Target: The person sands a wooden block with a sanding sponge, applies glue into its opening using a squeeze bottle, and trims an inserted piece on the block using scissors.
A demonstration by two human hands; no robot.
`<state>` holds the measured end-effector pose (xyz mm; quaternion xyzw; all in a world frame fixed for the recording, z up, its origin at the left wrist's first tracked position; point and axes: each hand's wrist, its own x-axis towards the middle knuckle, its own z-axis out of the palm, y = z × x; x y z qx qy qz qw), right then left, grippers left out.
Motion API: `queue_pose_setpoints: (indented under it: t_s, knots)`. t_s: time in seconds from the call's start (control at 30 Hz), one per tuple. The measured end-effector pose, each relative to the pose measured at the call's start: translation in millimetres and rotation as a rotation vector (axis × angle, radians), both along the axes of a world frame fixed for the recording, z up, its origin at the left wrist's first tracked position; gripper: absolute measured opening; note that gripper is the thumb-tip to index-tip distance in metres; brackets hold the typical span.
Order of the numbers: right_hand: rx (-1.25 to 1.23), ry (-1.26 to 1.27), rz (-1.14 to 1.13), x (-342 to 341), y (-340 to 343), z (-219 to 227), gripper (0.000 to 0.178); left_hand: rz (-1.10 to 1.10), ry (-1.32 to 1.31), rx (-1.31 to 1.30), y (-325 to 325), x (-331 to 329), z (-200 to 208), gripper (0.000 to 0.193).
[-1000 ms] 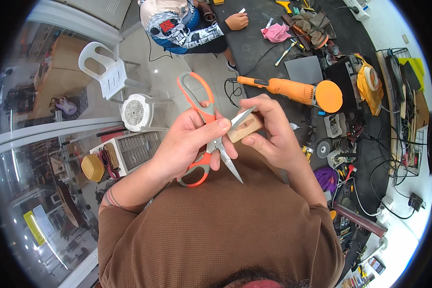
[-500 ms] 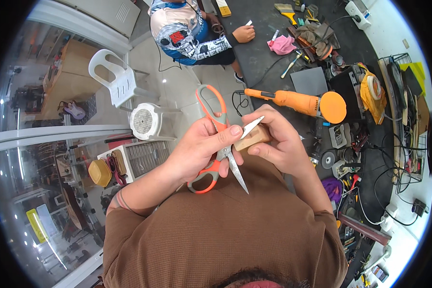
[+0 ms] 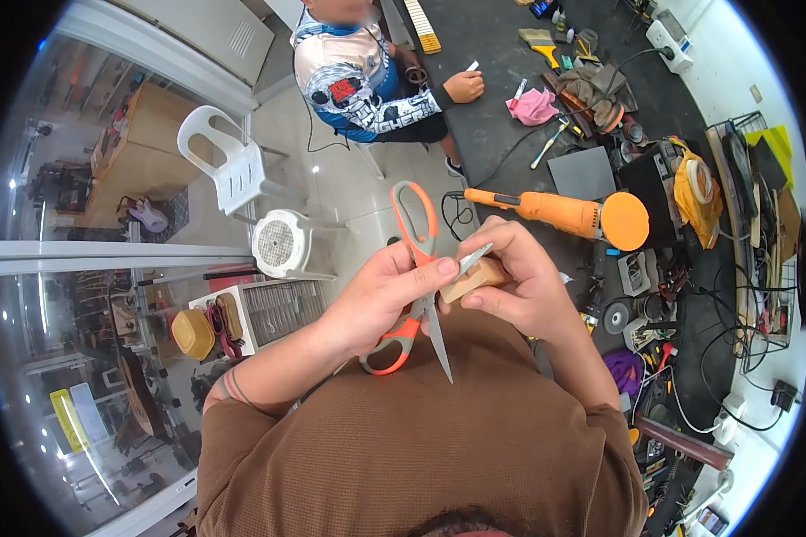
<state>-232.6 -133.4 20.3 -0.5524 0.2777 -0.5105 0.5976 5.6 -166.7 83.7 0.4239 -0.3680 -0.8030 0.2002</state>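
Note:
My left hand (image 3: pixel 387 295) grips an opened pair of scissors (image 3: pixel 412 336) with orange and grey handles. One blade points down toward my shirt; the other lies along a small block of light wood (image 3: pixel 475 279). That block sits in my right hand (image 3: pixel 527 282), pinched between the thumb and curled fingers. The left thumb presses near the blade where it meets the block. Part of the block is hidden behind the blade and the fingers.
A dark workbench (image 3: pixel 501 148) on the right carries an orange power polisher (image 3: pixel 569 213), a pink cloth (image 3: pixel 533 106), a brush (image 3: pixel 540 45) and cables. Across from me a person (image 3: pixel 358 98) sits at it. A white chair (image 3: pixel 228 170) and stool (image 3: pixel 282 242) stand left.
The scissors have turned slightly, their free blade now pointing more straight down. Both hands stay close together on the block. The whole view has shifted a little downward.

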Motion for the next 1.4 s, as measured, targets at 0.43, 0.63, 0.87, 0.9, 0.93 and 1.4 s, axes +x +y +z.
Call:
queue_pose_setpoints:
  t_s: [0.43, 0.63, 0.87, 0.9, 0.93, 1.4]
  knots:
    - [-0.057, -0.034, 0.023, 0, 2, -3, 0.039, 0.016, 0.045, 0.025, 3, -2, -6, 0.027]
    - [-0.033, -0.056, 0.065, -4, 5, -5, 0.036, -0.044, 0.165, 0.085, 3, 2, -20, 0.031]
    - [0.005, -0.152, 0.108, -7, 6, -8, 0.033, -0.061, 0.185, 0.101, 6, -3, -19, 0.030]
    - [0.013, -0.165, 0.117, -7, 6, -9, 0.033, -0.060, 0.172, 0.094, 6, -4, -19, 0.031]
    - [0.021, -0.177, 0.126, -7, 6, -10, 0.033, -0.058, 0.158, 0.087, 6, -4, -19, 0.031]
    - [0.067, -0.230, 0.172, -14, 4, -21, 0.031, -0.068, 0.119, 0.103, 7, -16, -21, 0.033]
